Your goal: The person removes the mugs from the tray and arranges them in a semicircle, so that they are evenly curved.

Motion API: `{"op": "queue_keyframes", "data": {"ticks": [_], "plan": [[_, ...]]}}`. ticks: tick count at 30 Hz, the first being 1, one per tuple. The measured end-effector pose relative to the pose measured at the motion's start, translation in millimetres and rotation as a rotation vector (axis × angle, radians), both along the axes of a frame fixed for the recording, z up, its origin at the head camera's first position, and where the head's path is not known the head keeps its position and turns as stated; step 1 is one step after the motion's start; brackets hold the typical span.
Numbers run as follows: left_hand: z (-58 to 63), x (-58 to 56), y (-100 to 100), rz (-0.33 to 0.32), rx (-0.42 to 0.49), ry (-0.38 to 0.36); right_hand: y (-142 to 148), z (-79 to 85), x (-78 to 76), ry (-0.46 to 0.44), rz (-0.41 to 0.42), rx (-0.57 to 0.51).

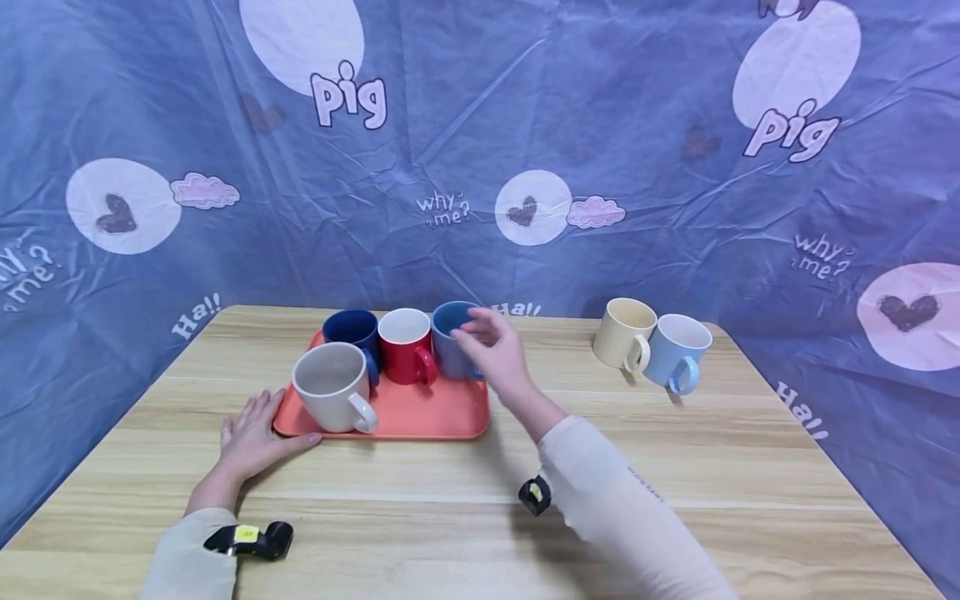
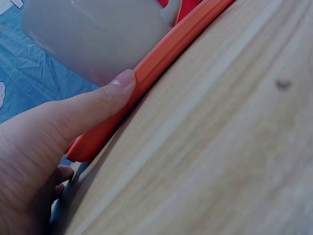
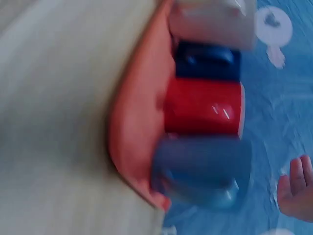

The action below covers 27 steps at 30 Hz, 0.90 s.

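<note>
A coral tray [image 1: 427,412] carries a white mug [image 1: 333,396] at its front left. Behind stand a dark blue mug [image 1: 352,323], a red mug [image 1: 401,358] and a grey-blue mug [image 1: 448,354]. My left hand [image 1: 258,442] lies at the tray's front left corner, its thumb [image 2: 105,100] against the front rim and the other fingers spread along the left side. Beside the grey-blue mug is my right hand [image 1: 498,358], fingers loosely bent, holding nothing. In the right wrist view a gap separates that hand [image 3: 298,193] from the grey-blue mug [image 3: 200,171].
A cream mug [image 1: 618,333] and a light blue mug [image 1: 671,354] stand close together at the back right of the wooden table [image 1: 420,525]. A blue printed cloth [image 1: 480,150] hangs behind the table.
</note>
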<state>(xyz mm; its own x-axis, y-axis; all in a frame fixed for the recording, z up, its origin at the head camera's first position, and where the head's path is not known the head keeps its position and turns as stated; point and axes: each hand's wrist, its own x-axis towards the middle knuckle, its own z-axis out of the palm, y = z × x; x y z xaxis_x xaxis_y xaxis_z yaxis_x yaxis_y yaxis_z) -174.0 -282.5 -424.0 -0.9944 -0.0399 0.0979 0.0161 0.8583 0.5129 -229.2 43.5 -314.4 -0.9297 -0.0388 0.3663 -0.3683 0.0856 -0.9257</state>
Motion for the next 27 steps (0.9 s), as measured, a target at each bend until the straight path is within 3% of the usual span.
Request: {"op": "queue_keyframes", "data": {"ticks": [4, 8, 17, 27], "plan": [[-0.2, -0.2, 0.9, 0.0, -0.002, -0.002, -20.3, -16.3, 8.3, -0.061, 0.107, 0.014], [-0.6, -0.2, 1.9, 0.0, -0.006, -0.001, -38.2, -29.8, 17.2, -0.121, 0.16, 0.036], [0.2, 0.4, 2.5, -0.001, 0.001, 0.002, -65.4, -48.4, 31.3, -0.162, 0.213, 0.072], [-0.1, -1.3, 2.5, -0.003, -0.002, 0.008, -92.1, -62.5, 43.2, -0.233, 0.228, 0.005]]}}
